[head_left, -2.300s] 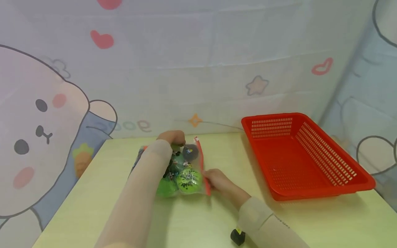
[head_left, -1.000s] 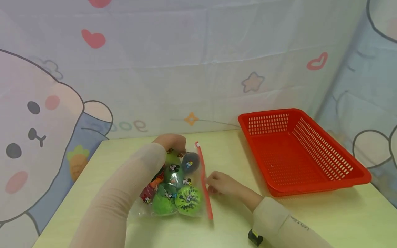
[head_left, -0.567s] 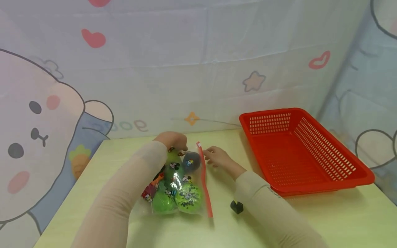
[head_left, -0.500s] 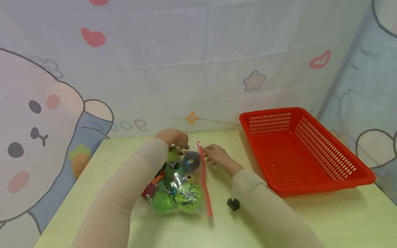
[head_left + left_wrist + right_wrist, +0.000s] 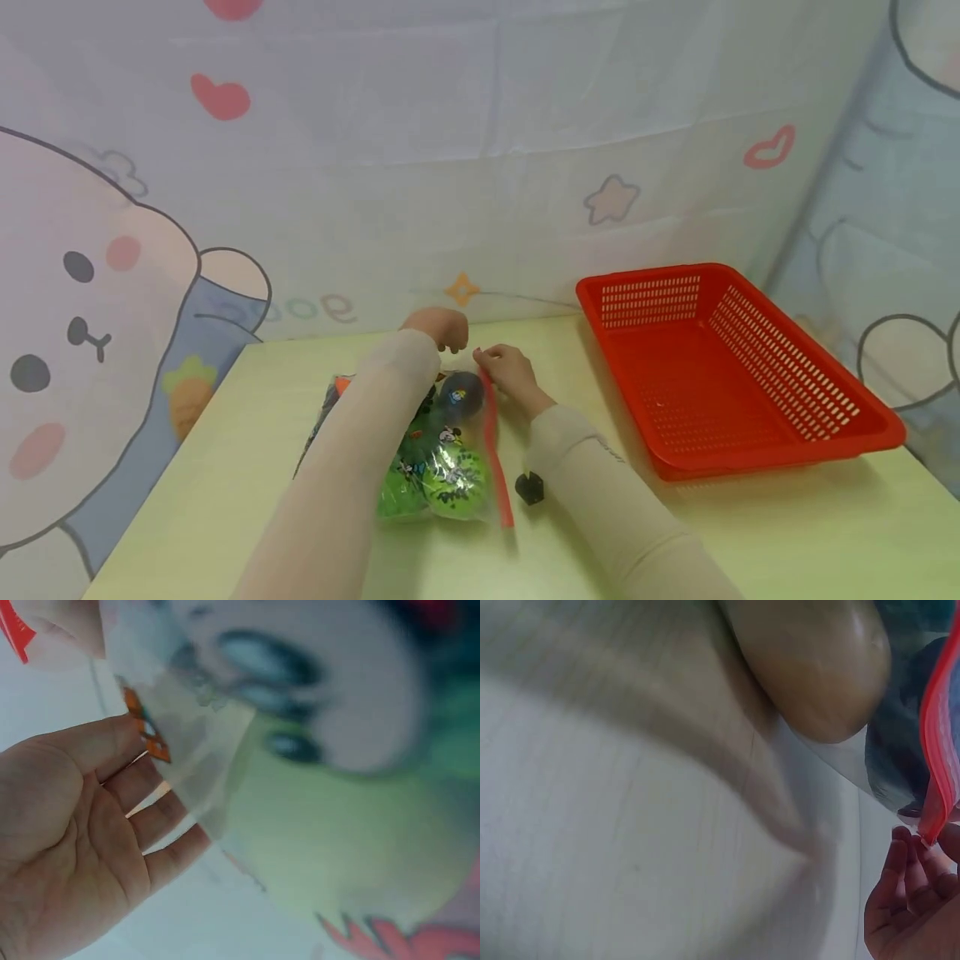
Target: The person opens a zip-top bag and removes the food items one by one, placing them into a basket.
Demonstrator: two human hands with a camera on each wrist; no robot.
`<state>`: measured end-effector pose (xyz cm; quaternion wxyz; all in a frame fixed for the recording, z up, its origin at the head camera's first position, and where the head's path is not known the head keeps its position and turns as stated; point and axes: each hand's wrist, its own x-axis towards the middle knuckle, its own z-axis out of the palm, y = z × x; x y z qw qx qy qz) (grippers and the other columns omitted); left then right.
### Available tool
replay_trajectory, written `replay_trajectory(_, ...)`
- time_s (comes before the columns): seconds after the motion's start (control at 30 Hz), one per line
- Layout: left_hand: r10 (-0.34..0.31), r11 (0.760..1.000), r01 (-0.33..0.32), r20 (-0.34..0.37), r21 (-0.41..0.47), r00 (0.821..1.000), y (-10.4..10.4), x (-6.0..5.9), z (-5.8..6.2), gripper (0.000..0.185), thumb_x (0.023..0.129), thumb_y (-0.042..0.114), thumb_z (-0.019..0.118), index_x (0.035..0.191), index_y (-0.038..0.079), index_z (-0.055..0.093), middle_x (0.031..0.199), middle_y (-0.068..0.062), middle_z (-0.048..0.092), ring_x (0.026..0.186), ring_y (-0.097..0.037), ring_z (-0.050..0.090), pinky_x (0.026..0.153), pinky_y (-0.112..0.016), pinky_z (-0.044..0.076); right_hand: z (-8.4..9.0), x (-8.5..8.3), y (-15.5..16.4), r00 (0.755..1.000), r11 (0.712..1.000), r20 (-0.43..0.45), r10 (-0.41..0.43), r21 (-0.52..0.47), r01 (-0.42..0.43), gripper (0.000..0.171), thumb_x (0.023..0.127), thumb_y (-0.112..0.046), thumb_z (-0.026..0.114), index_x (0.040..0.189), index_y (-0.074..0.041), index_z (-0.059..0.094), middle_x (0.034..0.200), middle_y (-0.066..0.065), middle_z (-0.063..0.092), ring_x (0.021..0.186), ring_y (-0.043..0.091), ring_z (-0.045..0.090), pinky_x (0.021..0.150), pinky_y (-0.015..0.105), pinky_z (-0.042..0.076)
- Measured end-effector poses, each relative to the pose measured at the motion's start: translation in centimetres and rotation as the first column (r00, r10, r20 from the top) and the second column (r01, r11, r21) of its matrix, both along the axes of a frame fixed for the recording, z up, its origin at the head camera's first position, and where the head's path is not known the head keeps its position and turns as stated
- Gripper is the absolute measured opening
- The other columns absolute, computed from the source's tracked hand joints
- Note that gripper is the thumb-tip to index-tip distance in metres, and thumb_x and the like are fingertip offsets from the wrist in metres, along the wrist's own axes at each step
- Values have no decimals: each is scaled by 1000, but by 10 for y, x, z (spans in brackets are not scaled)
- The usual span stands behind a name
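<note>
A clear zip bag (image 5: 472, 442) full of coloured cartoon balls lies on the table with its red zip strip (image 5: 500, 487) facing right. My right hand (image 5: 510, 372) is at the strip's far end; in the right wrist view, the thumb and fingertips pinch the end of the red zip (image 5: 937, 750). At the bag's far edge, my left hand (image 5: 441, 327) hovers with fingers pointing down. Seen from the left wrist, that hand's fingers (image 5: 169, 859) are loosely extended beside the clear plastic edge, which overlaps the fingertips. My left forearm hides part of the bag.
To the right stands a red plastic basket (image 5: 675, 383) with slotted sides. A small black block (image 5: 529, 488) shows beside the right sleeve. Behind the pale yellow table (image 5: 195, 517) hangs a cartoon-printed cloth (image 5: 390, 167).
The right hand went from the middle of the zip strip to its far end and now pinches it. The left hand shifted right and away from the bag's far edge; the left forearm followed.
</note>
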<state>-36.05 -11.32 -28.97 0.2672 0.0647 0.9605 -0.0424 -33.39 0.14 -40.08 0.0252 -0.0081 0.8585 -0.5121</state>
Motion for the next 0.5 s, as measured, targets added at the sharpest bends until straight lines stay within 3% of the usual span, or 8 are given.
replay_trajectory(0.03,-2,1000,2,5,-3,1000,0,-1,-1,18,93,21,44,96,14,61,94,-3,56,78,-15,47,69,-29,38,0,0,0,1000,1000,-9,-1,4,1,33,91,-34,56,103,-5,67,86,6,64,64,13,52,54,20,43)
replay_trajectory(0.1,-16,1000,15,20,9,1000,0,-2,-3,19,94,21,44,101,15,61,98,-3,57,83,-15,49,73,-28,41,0,-1,0,999,1000,-33,-6,13,7,30,91,-31,56,100,-5,69,84,6,65,64,12,52,55,19,41)
replay_trajectory(0.2,-36,999,33,67,43,997,-1,-3,-4,28,97,24,41,117,15,60,118,-6,58,106,-18,54,93,-33,43,-2,-4,2,999,1000,-48,-11,-1,11,27,90,-27,57,99,-5,70,84,7,66,65,11,53,55,18,41)
replay_trajectory(0.27,-52,997,46,90,66,995,-1,-2,-5,35,98,26,40,130,18,53,133,-8,53,123,-23,49,104,-41,37,-3,-5,3,999,999,-39,-11,-33,10,26,90,-27,58,99,-6,70,87,7,67,68,11,54,57,18,42)
replay_trajectory(0.37,-64,996,56,108,75,992,-3,-4,-9,34,98,28,41,125,17,58,130,-8,55,123,-24,49,106,-44,35,-4,-5,3,1000,995,-4,-1,-104,1,27,90,-28,58,100,-6,69,92,8,67,73,12,58,60,20,46)
replay_trajectory(0.5,-116,989,110,69,95,991,-6,-4,-14,30,97,28,43,117,14,62,118,-4,63,116,-21,55,101,-42,40,-4,-4,2,999,983,34,11,-186,-5,27,90,-29,58,101,-6,68,93,7,66,77,12,60,63,22,48)
